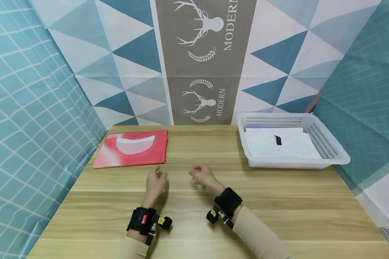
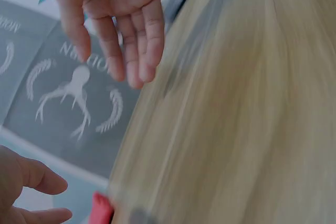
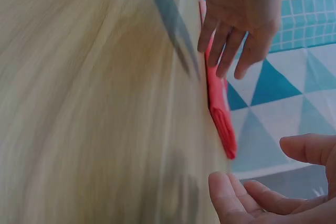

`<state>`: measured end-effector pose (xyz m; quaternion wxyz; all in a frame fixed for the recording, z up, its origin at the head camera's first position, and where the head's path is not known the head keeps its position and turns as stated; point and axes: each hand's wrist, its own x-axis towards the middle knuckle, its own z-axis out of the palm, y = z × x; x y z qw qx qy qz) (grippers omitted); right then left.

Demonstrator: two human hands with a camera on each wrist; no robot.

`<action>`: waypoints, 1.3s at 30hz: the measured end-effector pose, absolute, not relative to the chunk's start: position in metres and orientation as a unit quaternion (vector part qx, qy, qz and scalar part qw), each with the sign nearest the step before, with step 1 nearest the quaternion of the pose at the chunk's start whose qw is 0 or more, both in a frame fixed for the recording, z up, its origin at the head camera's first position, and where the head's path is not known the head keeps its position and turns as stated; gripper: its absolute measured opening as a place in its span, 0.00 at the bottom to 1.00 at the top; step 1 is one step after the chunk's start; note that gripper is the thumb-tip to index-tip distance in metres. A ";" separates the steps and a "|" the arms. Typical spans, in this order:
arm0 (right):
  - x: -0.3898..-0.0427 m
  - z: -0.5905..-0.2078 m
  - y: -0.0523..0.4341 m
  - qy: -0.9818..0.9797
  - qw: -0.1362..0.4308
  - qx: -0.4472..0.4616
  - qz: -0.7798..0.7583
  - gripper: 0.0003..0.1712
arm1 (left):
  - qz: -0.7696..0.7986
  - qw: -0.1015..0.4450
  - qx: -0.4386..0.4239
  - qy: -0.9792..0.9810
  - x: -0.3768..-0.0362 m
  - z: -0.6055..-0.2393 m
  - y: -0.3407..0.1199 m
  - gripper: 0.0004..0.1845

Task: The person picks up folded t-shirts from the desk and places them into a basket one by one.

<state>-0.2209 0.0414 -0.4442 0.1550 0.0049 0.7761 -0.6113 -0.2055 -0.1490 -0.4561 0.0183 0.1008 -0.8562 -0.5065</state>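
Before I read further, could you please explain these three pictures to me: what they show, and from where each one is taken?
A person works at a wooden table with bare hands. The large picture comes from a camera on the head. The two blurred ones come from the cameras strapped to each wrist. The left hand and the right hand hover over the table with loosely curled fingers and hold nothing. A folded red cloth lies at the left. A white basket at the right holds folded white cloth.

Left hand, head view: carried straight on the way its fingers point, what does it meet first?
Probably bare table. The left hand points away and slightly right, so the line seems to pass right of the red folded cloth; depth is unclear.
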 end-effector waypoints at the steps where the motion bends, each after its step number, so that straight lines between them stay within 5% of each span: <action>1: -0.222 -0.446 0.037 0.768 0.167 0.009 -0.618 0.28 | -0.505 0.014 0.108 -0.856 -0.204 -0.456 -0.155 0.27; 14: -0.241 -0.456 -0.004 0.727 0.216 0.050 -0.649 0.27 | -0.528 0.014 0.200 -0.825 -0.201 -0.450 -0.233 0.29; 27: -0.257 -0.465 -0.030 0.550 0.262 0.077 -0.789 0.26 | -0.620 0.116 0.312 -0.710 -0.213 -0.461 -0.289 0.30; 39: -0.274 -0.459 -0.049 0.366 0.266 0.138 -0.881 0.29 | -0.799 0.092 0.380 -0.456 -0.239 -0.438 -0.311 0.31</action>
